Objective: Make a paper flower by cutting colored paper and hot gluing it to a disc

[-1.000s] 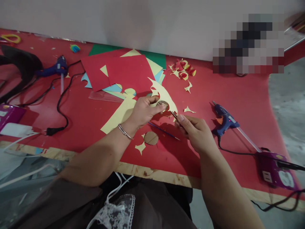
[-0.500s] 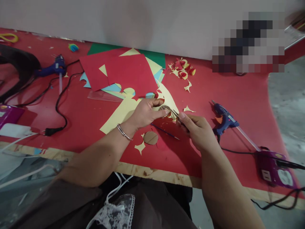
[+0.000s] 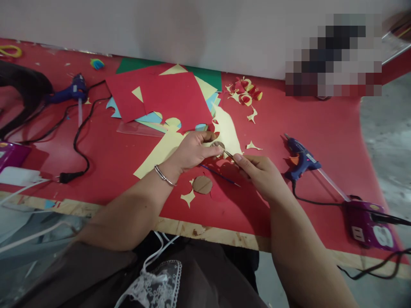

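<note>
My left hand [image 3: 201, 147] is closed, thumb and fingers pinching a small round brown cardboard disc [image 3: 220, 145]. The disc is partly hidden by the thumb. In my right hand [image 3: 253, 171] is a slim dark pair of tweezers [image 3: 228, 154], its points together and reaching the disc's right edge by my left thumb. Whether the points grip anything is too small to tell. Beneath both hands lies cut yellow paper [image 3: 227, 126]. A second cardboard disc [image 3: 202, 185] rests on the red table just below, near a thin blue stick [image 3: 221, 174].
Red paper sheets [image 3: 173, 94] are stacked behind my hands. Curled red and yellow pieces [image 3: 246, 92] lie at the back. Blue glue guns stand right [image 3: 302, 158] and left [image 3: 72, 90], with cords. A purple box [image 3: 369, 224] is at the right edge.
My right hand has shifted slightly left, bringing the tweezers to the disc. Their points were apart and are now together. My left hand still pinches the disc.
</note>
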`<state>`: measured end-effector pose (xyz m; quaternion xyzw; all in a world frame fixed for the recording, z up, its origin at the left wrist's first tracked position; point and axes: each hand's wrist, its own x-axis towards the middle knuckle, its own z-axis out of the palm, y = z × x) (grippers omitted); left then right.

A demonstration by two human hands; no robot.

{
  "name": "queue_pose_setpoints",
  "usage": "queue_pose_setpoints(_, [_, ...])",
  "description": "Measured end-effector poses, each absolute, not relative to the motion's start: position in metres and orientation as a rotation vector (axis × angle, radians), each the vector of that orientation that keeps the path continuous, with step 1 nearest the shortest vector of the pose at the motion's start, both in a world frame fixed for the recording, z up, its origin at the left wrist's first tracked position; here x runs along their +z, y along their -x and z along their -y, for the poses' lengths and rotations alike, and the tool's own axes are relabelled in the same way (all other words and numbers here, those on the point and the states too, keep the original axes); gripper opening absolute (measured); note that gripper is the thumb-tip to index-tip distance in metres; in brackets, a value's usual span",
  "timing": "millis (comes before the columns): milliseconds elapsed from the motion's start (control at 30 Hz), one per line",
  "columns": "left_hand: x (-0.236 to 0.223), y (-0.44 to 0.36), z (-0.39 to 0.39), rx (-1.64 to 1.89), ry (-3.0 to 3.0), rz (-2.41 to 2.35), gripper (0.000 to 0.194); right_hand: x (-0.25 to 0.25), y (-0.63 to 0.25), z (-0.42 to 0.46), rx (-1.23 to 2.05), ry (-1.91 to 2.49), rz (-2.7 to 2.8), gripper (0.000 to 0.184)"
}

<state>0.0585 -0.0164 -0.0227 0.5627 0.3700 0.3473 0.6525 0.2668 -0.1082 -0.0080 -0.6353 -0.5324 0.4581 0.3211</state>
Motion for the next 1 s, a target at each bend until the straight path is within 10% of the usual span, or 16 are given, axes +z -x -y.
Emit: queue_pose_setpoints(1000, [-0.022, -0.068, 0.030, 0.622, -1.030, -0.750, 0.031, -0.008, -0.265, 0.108, 1.199, 1.652, 1.295, 0.076])
